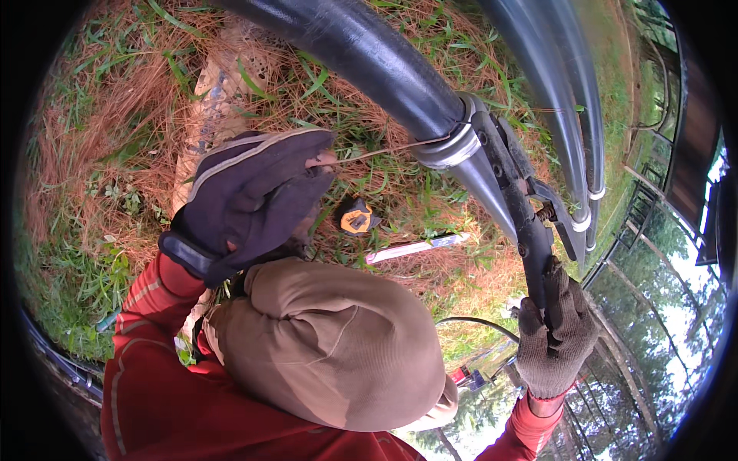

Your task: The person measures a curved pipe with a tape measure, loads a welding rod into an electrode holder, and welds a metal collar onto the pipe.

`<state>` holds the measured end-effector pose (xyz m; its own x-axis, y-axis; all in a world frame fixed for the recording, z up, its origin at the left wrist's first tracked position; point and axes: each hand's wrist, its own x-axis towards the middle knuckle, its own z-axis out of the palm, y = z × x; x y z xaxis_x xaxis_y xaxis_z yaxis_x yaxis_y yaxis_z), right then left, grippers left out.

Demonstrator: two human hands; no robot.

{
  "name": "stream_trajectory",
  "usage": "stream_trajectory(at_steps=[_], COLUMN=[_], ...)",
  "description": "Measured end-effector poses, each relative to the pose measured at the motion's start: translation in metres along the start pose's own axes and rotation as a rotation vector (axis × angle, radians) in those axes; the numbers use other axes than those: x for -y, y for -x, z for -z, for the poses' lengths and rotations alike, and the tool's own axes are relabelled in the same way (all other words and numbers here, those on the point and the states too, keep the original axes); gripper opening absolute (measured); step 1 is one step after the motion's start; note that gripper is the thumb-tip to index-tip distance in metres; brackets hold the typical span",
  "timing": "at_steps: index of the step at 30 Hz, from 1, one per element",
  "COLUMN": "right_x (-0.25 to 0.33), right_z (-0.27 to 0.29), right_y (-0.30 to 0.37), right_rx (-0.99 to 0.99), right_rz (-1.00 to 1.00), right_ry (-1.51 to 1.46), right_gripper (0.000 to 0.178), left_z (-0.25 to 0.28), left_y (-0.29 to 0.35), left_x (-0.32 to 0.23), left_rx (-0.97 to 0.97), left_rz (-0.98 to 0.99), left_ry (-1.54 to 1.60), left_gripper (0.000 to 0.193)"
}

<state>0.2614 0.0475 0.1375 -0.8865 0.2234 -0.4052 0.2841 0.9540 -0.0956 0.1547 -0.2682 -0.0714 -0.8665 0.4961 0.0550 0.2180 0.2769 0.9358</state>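
Note:
My left hand (257, 196), in a dark glove with bare fingertips showing, pinches the end of a thin brown wire or strip (384, 150). That strip runs right to a silver band (450, 150) around a thick black pipe (369, 58). My right hand (557, 338), in a brown knit glove, is wrapped round the handle of a long black hand tool (526, 215) with a spring near its middle. The tool's far end lies against the banded part of the pipe. Between my arms, a rounded brown cloth shape (338, 338) hides some ground.
A yellow and black tape measure (357, 218) and a slim pale flat object (415, 248) lie on grass and pine needles. More black pipes (569, 107) run along the right. A worn wooden board (215, 100) lies at the left. Trees and a fence (636, 223) stand beyond.

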Motion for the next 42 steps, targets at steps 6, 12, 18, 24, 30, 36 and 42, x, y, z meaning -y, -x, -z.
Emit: stream_trajectory(at_steps=[6,12,18,24,30,36,42], right_x=[0.000,-0.003,-0.003,-0.011,-0.017,-0.018,-0.015], right_z=[0.001,-0.001,0.001,-0.001,0.005,0.002,0.003], right_y=[0.004,0.005,-0.001,0.006,0.004,0.003,0.002], right_rx=[0.013,-0.029,0.037,-0.039,-0.033,-0.030,-0.009], right_rz=[-0.035,-0.028,-0.043,-0.002,0.118,0.111,0.080], right_ry=[0.022,-0.025,-0.032,0.040,0.040,0.002,0.014], right_gripper=[0.051,0.049,0.049,0.053,0.062,0.061,0.061], left_z=[-0.003,-0.004,-0.001,-0.003,-0.004,-0.007,-0.004], left_y=[0.002,0.001,0.001,-0.001,0.000,0.001,0.001], left_x=[0.004,0.006,0.004,0.002,0.001,0.004,0.005], left_rx=[-0.024,-0.025,-0.019,-0.005,-0.006,-0.016,0.010], left_rz=[-0.031,-0.091,-0.065,-0.061,-0.067,-0.072,-0.083], left_ry=[0.032,0.035,-0.023,-0.037,-0.031,-0.031,-0.056], left_gripper=[0.038,0.037,0.038,0.037,0.038,0.039,0.039])
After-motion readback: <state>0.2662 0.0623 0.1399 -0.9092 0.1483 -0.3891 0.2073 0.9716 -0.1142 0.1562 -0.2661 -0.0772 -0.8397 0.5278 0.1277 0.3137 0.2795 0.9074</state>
